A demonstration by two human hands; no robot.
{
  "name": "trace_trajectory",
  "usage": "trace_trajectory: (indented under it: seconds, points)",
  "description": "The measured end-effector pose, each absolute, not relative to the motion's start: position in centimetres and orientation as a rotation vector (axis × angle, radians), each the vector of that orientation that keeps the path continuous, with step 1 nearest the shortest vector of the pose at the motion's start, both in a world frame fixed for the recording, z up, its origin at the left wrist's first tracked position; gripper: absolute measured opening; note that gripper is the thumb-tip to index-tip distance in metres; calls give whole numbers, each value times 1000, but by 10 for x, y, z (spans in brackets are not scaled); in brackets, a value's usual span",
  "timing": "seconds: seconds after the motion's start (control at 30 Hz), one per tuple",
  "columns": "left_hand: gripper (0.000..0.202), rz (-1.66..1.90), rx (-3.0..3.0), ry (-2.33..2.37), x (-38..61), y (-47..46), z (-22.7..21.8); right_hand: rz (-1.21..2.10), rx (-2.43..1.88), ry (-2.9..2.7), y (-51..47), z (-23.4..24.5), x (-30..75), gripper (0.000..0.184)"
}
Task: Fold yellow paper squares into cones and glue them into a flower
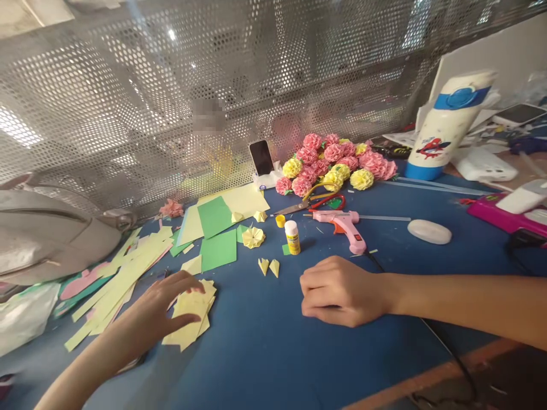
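My left hand (pixel 160 310) lies with fingers spread on a loose stack of pale yellow paper squares (pixel 192 316) on the blue table (pixel 265 353). My right hand (pixel 337 291) rests on the table to the right, fingers curled under in a loose fist; whether anything is in it is hidden. Two small folded yellow paper cones (pixel 269 266) lie just left of my right hand. Behind them are a folded yellow paper flower (pixel 253 237) and a small glue bottle (pixel 293 237) with its yellow cap (pixel 280 221) off.
A pink glue gun (pixel 342 225) with its cable, scissors (pixel 311 204), green paper sheets (pixel 217 233), yellow paper strips (pixel 123 273), a pile of pink and yellow paper flowers (pixel 337 165), a phone on a stand (pixel 261 159), a white bottle (pixel 448 125). Perforated metal screen behind.
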State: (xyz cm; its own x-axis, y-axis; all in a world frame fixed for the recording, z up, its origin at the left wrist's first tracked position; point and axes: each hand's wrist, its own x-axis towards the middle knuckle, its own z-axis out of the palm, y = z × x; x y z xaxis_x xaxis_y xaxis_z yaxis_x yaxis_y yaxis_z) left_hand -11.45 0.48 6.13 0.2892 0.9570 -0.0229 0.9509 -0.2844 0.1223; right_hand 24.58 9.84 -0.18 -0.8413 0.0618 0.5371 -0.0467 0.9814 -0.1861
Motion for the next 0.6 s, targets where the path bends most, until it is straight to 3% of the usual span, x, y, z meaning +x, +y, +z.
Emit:
trace_trajectory:
  seconds: [0.23, 0.6]
  points:
    - [21, 141, 2374, 1853, -130, -11, 45, 246, -16, -2579, 99, -1, 246, 34]
    - [16, 120, 2128, 2050, -108, 10, 67, 252, -19, -2589, 99, -2, 246, 31]
